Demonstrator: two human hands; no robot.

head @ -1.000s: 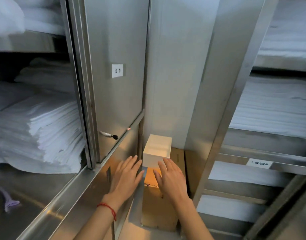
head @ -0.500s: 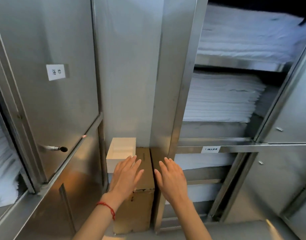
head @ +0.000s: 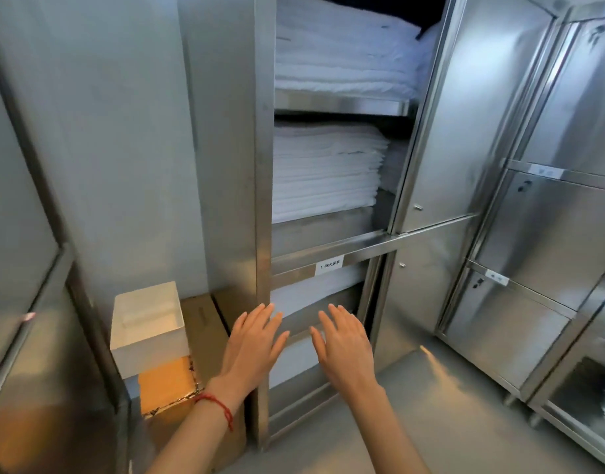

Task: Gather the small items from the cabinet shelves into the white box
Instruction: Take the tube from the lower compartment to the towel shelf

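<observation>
The white box (head: 147,323) sits open-topped on a brown cardboard carton (head: 198,323) at the lower left, in the gap between two steel cabinets. My left hand (head: 253,340), with a red string on its wrist, hovers flat to the right of the box and holds nothing. My right hand (head: 342,340) is beside it, fingers straight, in front of the low shelves of the open steel cabinet (head: 260,200). No small items show on the shelves in view.
Stacks of folded white linen (head: 325,172) fill the open cabinet's shelves, and a white label (head: 329,265) is stuck on a shelf rail. Shut steel cabinet doors (head: 465,131) stand to the right. A grey floor (head: 448,422) lies below.
The view has swung to the right, away from the left cabinet and toward the open linen cabinet. Both hands have drifted right, off the white box, still flat and holding nothing.
</observation>
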